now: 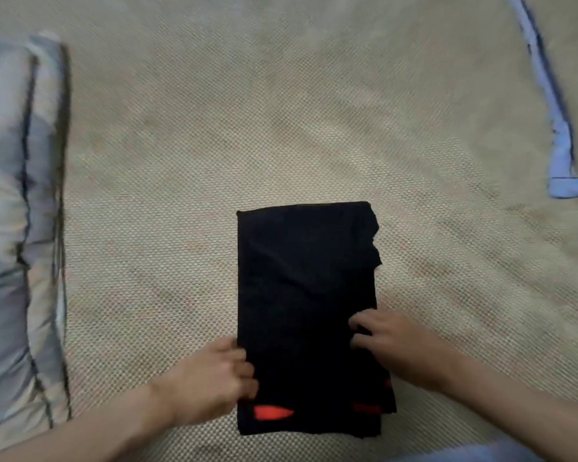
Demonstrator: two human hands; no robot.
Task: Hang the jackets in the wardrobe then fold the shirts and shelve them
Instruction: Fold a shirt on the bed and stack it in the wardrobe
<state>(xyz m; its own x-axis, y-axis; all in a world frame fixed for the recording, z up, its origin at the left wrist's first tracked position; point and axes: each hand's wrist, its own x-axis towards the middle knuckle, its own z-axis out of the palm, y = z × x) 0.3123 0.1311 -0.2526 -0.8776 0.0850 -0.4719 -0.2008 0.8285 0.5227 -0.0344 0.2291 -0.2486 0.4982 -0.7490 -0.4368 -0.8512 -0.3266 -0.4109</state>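
A black shirt (306, 295) with red marks near its lower edge lies folded into a tall rectangle on the beige woven bed cover (187, 181). My left hand (214, 378) is at the shirt's lower left edge, its fingers curled round the fabric there. On the lower right part of the shirt lies my right hand (391, 341), fingers bent and pinching the cloth near the right edge. The frame is a little blurred.
A pale patterned pillow or quilt (17, 228) runs along the left side. A blue-trimmed beige cloth (561, 155) lies at the upper right. Bare bed cover stretches beyond the shirt's far end.
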